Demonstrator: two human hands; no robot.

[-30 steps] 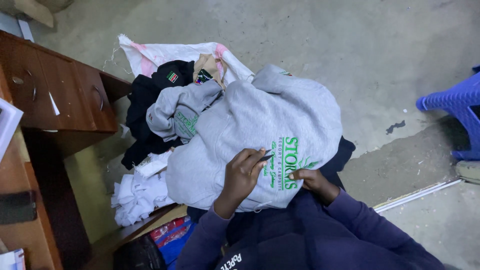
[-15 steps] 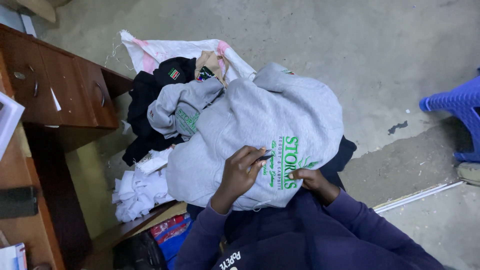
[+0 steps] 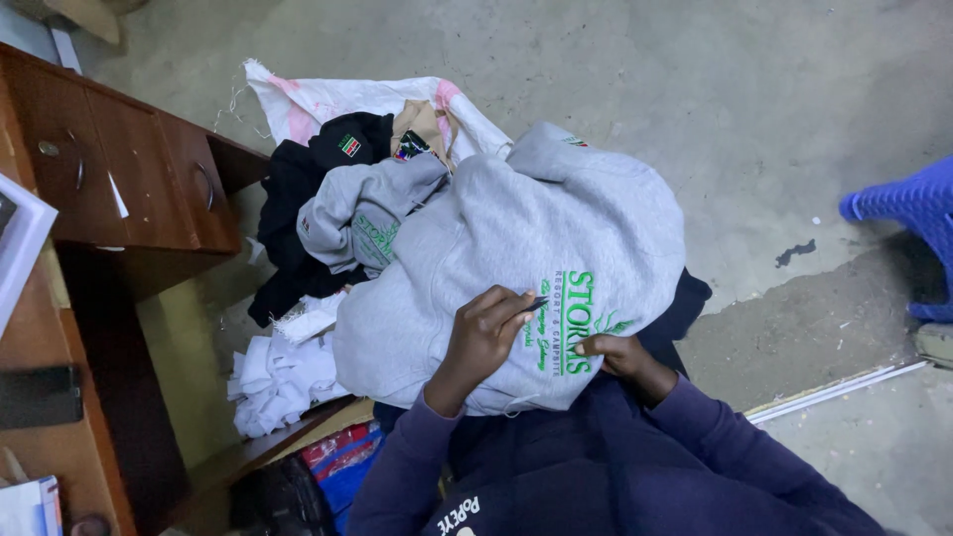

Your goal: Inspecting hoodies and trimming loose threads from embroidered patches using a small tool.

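Left hand pinches a small dark tool, apparently, tip on sweatshirt lettering; right hand grips hem just beside, 2 hands equally near.

The bare grey concrete floor carries a white sack with pink marks, spread flat, and on it lies a heap of clothes: black garments and grey sweatshirts with green lettering. Crumpled white cloth lies on the floor just beside the heap, near the brown wooden table with drawers. A blue plastic stool stands well apart at the far side.
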